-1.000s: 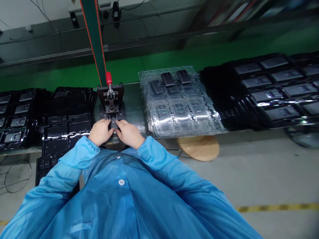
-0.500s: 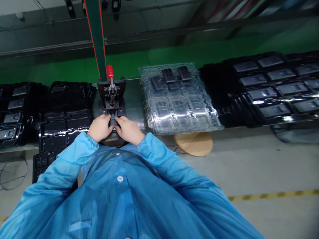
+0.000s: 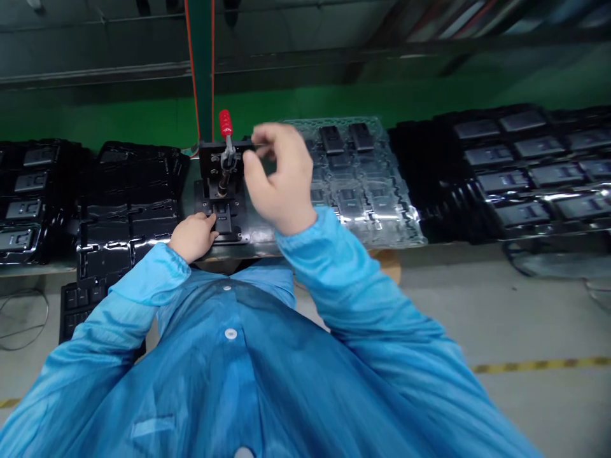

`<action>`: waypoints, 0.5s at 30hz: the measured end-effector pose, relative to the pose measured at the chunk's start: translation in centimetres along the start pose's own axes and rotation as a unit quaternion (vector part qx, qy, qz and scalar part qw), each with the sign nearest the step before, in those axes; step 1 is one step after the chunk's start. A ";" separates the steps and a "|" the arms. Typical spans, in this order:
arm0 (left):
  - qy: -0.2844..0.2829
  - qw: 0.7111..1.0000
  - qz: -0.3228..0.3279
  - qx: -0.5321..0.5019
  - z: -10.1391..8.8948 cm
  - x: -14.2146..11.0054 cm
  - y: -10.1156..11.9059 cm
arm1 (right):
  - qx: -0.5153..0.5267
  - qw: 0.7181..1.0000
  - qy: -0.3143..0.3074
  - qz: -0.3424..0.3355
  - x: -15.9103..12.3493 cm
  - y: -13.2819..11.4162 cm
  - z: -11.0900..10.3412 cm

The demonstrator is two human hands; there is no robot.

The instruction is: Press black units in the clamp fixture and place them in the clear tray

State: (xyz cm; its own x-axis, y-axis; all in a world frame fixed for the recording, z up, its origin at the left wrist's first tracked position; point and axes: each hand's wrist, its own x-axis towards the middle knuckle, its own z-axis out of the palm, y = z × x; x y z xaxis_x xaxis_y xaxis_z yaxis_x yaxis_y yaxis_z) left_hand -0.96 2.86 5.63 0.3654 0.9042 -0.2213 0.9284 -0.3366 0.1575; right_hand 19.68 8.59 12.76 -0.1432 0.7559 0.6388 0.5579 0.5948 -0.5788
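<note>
Over on the metal surface, the left hand has its fingers pressed against a black part sitting in a red-handled toggle clamp jig; right hand is up, fingers curled close together, can't tell if they're pinching anything; a clear tray and a black tray hold dark modules.

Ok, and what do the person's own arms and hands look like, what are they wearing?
The left hand and right hand are bare, with no gloves. The arms are covered by a thin, glossy light-blue smock. Its left sleeve and right sleeve are long, each ending in a gathered cuff.
</note>
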 end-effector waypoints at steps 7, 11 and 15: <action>0.117 0.991 0.006 -0.070 -3.3 -4.1 -2.0 | 0.030 0.982 -0.112 0.148 9.1 0.0 2.6; 0.250 0.958 -0.010 -0.138 -6.4 -6.8 -3.9 | 0.253 0.946 -0.058 0.194 9.4 -4.6 1.3; 0.407 0.890 0.006 -0.205 -10.3 -7.3 -2.9 | 0.323 0.938 -0.025 0.126 5.5 -7.3 0.8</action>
State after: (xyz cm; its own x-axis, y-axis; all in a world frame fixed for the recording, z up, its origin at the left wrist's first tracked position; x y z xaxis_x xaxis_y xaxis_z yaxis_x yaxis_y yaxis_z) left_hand -7.04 -0.08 16.73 0.0496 0.8486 0.5267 0.7616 -0.3733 0.5297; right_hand 14.13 8.68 20.09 -0.1200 0.8974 0.4246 -0.0295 0.4243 -0.9050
